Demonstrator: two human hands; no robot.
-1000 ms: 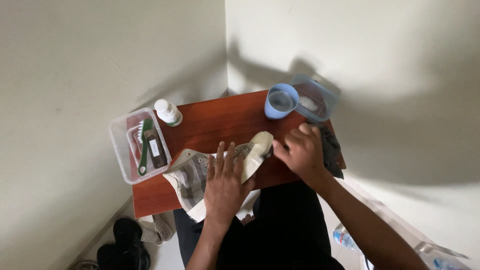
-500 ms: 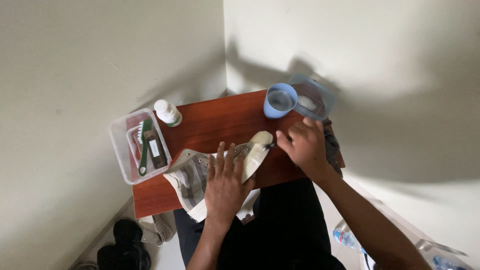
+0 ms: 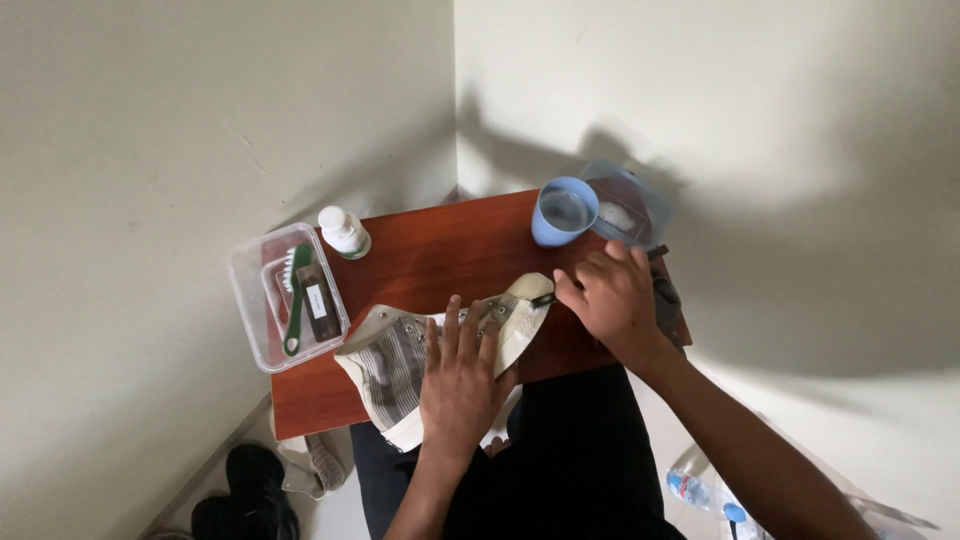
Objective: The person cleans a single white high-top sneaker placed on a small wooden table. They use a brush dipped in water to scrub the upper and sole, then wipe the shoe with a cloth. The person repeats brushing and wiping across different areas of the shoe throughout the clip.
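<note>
1. The left hand (image 3: 460,385) lies flat on the sneaker (image 3: 440,350), fingers spread open and pressing it down on the table (image 3: 440,260).
2. The right hand (image 3: 615,300) is curled shut around a small dark tool (image 3: 545,299); only its tip shows past the fingers, touching the sneaker's pale toe cap.
3. The sneaker lies on its side at the near edge of the table, under the left fingers and just left of the right fingers.
4. Just beyond the right fingers stands a blue cup (image 3: 563,211), with a clear tub (image 3: 625,205) beside it.
5. Well to the left of the left fingers sit a white bottle (image 3: 343,231) and a clear box (image 3: 287,310) holding a green brush (image 3: 295,300).
6. Judging by the grip, the step in hand is working on the toe cap; the next move calls for a steady hold on the shoe and short, controlled strokes of the tool.
</note>
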